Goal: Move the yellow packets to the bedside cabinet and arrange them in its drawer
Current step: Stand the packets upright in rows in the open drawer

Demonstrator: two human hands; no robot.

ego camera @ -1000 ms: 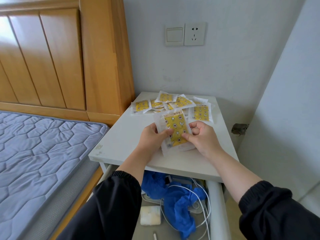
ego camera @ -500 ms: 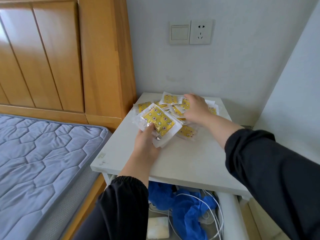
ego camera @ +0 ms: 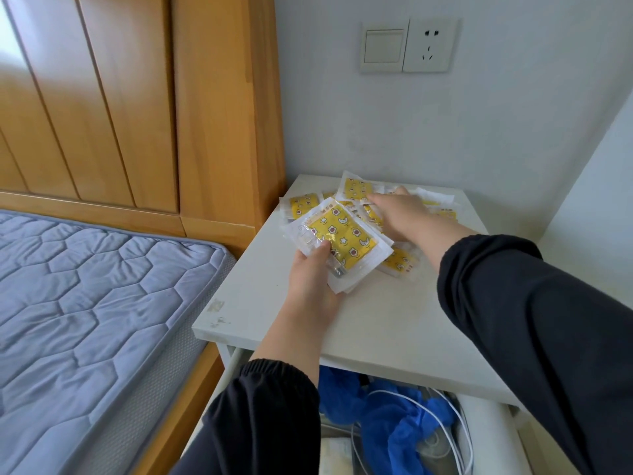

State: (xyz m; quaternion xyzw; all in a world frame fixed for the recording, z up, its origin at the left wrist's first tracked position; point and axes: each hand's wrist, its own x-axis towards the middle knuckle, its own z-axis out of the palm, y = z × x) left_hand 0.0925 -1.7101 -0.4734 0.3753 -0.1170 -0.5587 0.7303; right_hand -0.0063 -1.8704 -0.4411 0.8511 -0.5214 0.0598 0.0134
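Observation:
My left hand (ego camera: 313,279) grips a small stack of yellow packets (ego camera: 342,240), held tilted just above the top of the white bedside cabinet (ego camera: 383,320). Behind the stack, several more yellow packets (ego camera: 354,188) lie in a loose pile at the back of the cabinet top. My right hand (ego camera: 402,214) rests palm down on that pile, fingers spread over the packets; whether it grips one cannot be seen. One packet (ego camera: 399,262) lies beside the held stack. Below the top, the cabinet's drawer (ego camera: 479,437) stands pulled out.
The drawer holds crumpled blue cloth (ego camera: 397,426), white cables (ego camera: 448,437) and a white object. A grey quilted mattress (ego camera: 85,303) and a wooden headboard (ego camera: 137,97) lie to the left. A wall switch and socket (ego camera: 409,46) sit above the cabinet. A white wall closes the right side.
A second ago both hands held the stack near the cabinet's front. My right hand let go and reached back onto the pile; my left hand carried the stack further back and tilted it.

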